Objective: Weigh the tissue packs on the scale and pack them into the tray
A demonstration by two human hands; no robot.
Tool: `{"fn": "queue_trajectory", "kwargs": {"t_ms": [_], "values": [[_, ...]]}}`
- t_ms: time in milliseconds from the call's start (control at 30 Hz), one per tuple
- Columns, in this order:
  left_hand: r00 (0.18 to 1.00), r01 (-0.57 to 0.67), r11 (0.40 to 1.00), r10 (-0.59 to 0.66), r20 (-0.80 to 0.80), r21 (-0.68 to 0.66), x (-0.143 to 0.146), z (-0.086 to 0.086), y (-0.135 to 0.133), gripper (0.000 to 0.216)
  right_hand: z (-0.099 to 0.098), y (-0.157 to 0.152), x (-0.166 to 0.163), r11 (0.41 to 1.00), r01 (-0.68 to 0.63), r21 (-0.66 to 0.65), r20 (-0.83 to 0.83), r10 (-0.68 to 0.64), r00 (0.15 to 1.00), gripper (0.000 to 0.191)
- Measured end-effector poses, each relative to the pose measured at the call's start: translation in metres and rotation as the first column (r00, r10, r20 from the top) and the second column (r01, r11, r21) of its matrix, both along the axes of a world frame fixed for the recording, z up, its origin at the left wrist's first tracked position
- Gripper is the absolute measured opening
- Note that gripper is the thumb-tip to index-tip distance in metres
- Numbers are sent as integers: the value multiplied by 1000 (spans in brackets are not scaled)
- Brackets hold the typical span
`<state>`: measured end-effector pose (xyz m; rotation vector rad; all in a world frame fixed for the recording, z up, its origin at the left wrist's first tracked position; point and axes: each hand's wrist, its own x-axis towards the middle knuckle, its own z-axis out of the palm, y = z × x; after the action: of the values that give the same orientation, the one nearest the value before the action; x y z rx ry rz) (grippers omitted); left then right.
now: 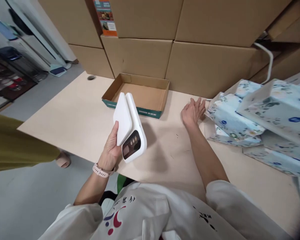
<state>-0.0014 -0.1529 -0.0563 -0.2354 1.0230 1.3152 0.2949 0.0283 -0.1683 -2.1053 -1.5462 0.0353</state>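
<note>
My left hand (111, 146), with a pink watch band at its wrist, grips a white digital scale (138, 131) by its near left edge. Tilted on its side above the table, the scale shows a dark display panel with round buttons facing me. My right hand (193, 111) is at the table surface, its fingers stretched out and apart, beside packs of tissues (236, 115) in pale blue floral wrapping. Whether its fingertips touch the nearest pack I cannot tell. Behind the scale lies a shallow open cardboard tray (162, 106) with a green outer side.
Large cardboard boxes (140, 56) are stacked along the back of the pale wooden table (72, 116). A white cable (271, 63) hangs at the right. At the left, a person in an olive garment (20, 143) stands by the table's edge.
</note>
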Motion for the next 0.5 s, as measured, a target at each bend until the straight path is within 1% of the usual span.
{"fn": "queue_trajectory", "kwargs": {"t_ms": [67, 133, 200, 300, 400, 433, 500], "values": [[1000, 4, 1000, -4, -11, 31, 2, -1, 8, 39, 13, 12, 1, 989, 144, 24, -47, -142, 989, 61], [1000, 6, 998, -5, -18, 62, 4, -2, 15, 40, 21, 31, 5, 965, 262, -19, -99, -263, 960, 66], [1000, 11, 998, -10, -12, 68, 5, -4, 21, 40, 22, 52, 13, 939, 335, -82, -85, -341, 936, 68], [1000, 9, 999, -9, -6, 41, 5, -7, 26, 41, 16, 73, 25, 909, 383, -161, 21, -385, 923, 59], [1000, 9, 1000, -9, -15, 17, 1, -10, 25, 41, 13, 82, 31, 878, 429, -214, 94, -419, 903, 50], [1000, 16, 1000, -16, -13, 11, 0, -10, 25, 41, 13, 83, 32, 874, 433, -222, 113, -418, 901, 50], [999, 34, 999, -34, 1, -6, -2, -12, 24, 41, 16, 83, 30, 886, 400, -236, 144, -375, 916, 52]]}}
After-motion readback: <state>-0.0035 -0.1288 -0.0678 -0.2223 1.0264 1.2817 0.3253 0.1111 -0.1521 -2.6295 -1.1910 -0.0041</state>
